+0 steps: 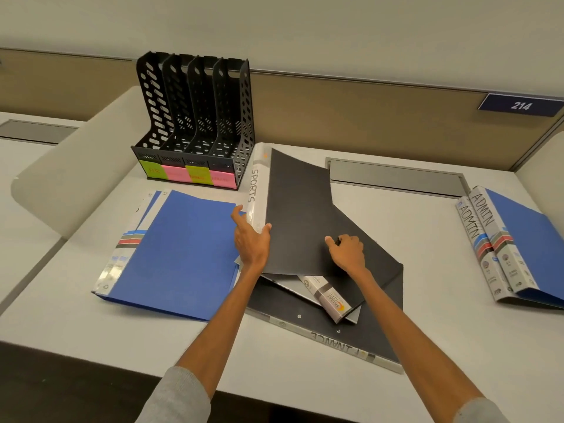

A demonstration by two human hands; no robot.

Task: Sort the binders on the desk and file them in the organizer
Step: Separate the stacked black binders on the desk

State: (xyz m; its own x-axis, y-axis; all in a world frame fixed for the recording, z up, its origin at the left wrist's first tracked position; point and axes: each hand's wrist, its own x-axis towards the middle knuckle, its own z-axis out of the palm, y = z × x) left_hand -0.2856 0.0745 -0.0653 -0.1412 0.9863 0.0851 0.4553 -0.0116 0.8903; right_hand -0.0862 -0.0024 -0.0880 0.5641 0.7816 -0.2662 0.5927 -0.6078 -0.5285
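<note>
A black binder (297, 209) with a white spine marked SPORTS lies on top of a heap in the middle of the desk. My left hand (251, 239) grips the near end of its spine, thumb on the cover. My right hand (346, 250) rests with curled fingers on its black cover. Under it lie a second black binder (355, 288) and a black one marked FINANCE (345, 338). Two blue binders (177, 254) lie stacked flat at the left. Two blue ADMIN binders (500, 245) lie at the right. The black four-slot organizer (195, 117) stands at the back left, with nothing in its slots.
Green and pink sticky labels (187, 175) mark the organizer's slots. A grey cable hatch (396, 175) is set into the white desk (427, 315) behind the heap. A partition with a blue sign 214 (520, 105) runs along the back. A pale rounded divider (73, 169) stands at the left.
</note>
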